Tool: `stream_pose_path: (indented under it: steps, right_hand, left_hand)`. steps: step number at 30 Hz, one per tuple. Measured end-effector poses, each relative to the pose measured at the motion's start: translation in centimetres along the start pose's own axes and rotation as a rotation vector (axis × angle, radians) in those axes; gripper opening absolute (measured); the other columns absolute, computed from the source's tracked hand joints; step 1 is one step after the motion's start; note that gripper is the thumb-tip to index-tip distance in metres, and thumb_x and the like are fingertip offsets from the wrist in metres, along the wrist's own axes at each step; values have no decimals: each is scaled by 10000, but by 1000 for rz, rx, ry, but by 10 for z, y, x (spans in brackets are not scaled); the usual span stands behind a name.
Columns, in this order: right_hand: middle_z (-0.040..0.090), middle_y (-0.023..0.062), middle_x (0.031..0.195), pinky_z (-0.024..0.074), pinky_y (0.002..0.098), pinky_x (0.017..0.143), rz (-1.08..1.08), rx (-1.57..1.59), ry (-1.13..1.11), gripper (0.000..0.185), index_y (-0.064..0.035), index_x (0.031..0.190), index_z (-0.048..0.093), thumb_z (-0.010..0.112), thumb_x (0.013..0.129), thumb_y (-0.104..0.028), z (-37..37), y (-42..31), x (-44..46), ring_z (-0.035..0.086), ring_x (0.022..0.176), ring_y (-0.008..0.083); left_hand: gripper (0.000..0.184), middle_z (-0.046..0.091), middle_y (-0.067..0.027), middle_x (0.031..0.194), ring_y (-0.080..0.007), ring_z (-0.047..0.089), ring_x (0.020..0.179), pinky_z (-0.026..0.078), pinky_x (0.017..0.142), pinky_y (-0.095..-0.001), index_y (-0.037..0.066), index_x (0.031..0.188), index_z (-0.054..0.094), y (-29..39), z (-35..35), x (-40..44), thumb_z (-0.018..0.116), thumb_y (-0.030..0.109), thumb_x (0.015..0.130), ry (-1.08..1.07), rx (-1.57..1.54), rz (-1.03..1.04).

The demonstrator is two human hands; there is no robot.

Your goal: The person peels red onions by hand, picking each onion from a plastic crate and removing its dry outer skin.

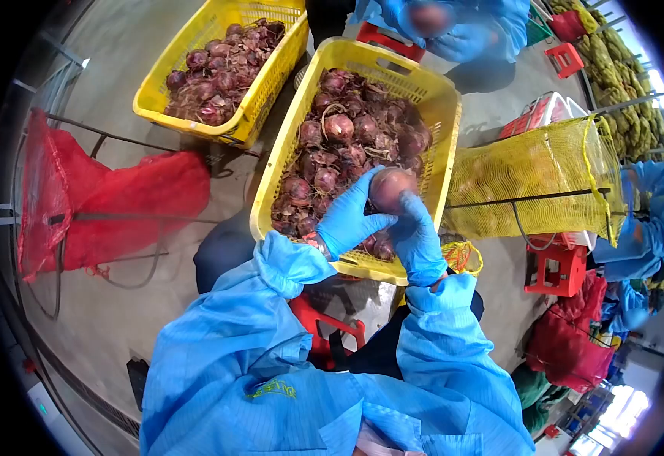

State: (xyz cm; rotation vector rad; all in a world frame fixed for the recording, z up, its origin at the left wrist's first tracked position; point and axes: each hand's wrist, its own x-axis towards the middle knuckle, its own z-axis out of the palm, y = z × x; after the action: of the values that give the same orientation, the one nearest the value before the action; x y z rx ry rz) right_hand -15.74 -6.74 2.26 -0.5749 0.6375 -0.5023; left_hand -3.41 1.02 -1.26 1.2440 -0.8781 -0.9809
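Both my hands wear blue gloves and meet over the front half of a yellow crate [267,199] full of red onions [339,128]. Between them is one large onion [393,190], slightly blurred. My left hand [352,216] has its fingers and thumb around the onion's left side. On the right and lower side, my right hand [417,239] presses its fingertips to the same onion. Loose papery skins lie among the onions in the crate.
A second yellow crate [267,99] of onions stands at upper left. Red mesh bag [131,197] on a frame at left, yellow mesh bag [529,178] at right. Another person's gloved hands [461,42] are beyond the crate. Red stool [556,266] at right.
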Motion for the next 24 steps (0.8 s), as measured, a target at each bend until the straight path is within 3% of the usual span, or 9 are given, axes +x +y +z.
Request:
stream_pose_path:
  steps: [6, 10, 13, 14, 17, 18, 21, 23, 24]
  right_hand:
    - [495, 109, 1305, 393, 339, 1041, -188, -481, -4, 795, -36, 1419, 347, 774, 758, -149, 10, -6, 3, 493, 1190, 201]
    - [484, 103, 1323, 383, 336, 1049, -256, -434, 3, 834, -30, 1438, 328, 782, 745, -129, 11, -1, 1, 481, 1204, 198]
    - [482, 90, 1331, 378, 332, 1050, -398, -641, -92, 882, -29, 1444, 319, 808, 714, -110, 15, 4, -3, 474, 1208, 184]
    - [469, 119, 1343, 389, 343, 1047, -464, -705, -95, 855, -21, 1422, 345, 817, 721, -148, 7, 7, -1, 489, 1198, 199]
    - [507, 85, 1294, 411, 322, 1006, -234, -374, -37, 812, -35, 1423, 350, 780, 747, -167, 23, -21, -19, 516, 1144, 167]
    - [542, 92, 1244, 430, 324, 983, -281, -308, -31, 759, -36, 1386, 399, 770, 754, -236, 19, -24, -20, 546, 1110, 184]
    - [593, 107, 1141, 488, 419, 918, -349, 167, 13, 617, -39, 1261, 507, 721, 792, -375, 19, -61, -23, 586, 1041, 240]
    - [585, 71, 1036, 479, 326, 834, -534, 266, 67, 284, -80, 1056, 543, 607, 895, -304, 15, -108, -39, 572, 917, 215]
    - [577, 59, 1013, 474, 333, 841, -757, 71, 155, 272, -90, 1047, 550, 599, 904, -317, 25, -137, -49, 570, 906, 199]
  left_hand:
    - [692, 565, -128, 1283, -227, 542, 1186, 431, 1018, -371, 55, 1388, 389, 6, 2, -2, 738, 118, 793, 73, 186, -10]
    - [621, 501, -118, 1318, -201, 526, 1166, 465, 985, -345, 38, 1345, 416, -44, 13, -7, 719, 91, 806, 100, -222, -177]
    - [438, 628, -78, 1099, -223, 627, 927, 531, 777, -355, 53, 1259, 514, -67, 25, 1, 631, 279, 903, 132, -623, -237]
    - [396, 653, -69, 1022, -220, 636, 854, 529, 727, -357, 49, 1226, 543, -56, 20, -19, 612, 286, 917, 99, -390, -253]
    - [274, 665, -76, 768, -186, 619, 647, 491, 584, -371, 25, 1084, 618, -45, 12, -27, 559, 257, 952, -57, 131, -68]
    - [251, 639, -137, 738, -244, 639, 655, 484, 584, -382, 9, 977, 622, -5, 16, -23, 565, 251, 946, -114, 180, -95]
    - [142, 638, -145, 802, -369, 628, 748, 506, 631, -421, 69, 907, 607, -1, 21, -22, 630, 194, 844, -282, 607, 370]
    - [111, 648, -99, 787, -325, 640, 676, 500, 593, -420, 111, 922, 612, -8, 19, -32, 604, 187, 842, -469, 724, 300]
    - [146, 642, -111, 769, -335, 639, 679, 495, 607, -442, 124, 926, 619, -15, 17, -36, 592, 242, 843, -564, 872, 181]
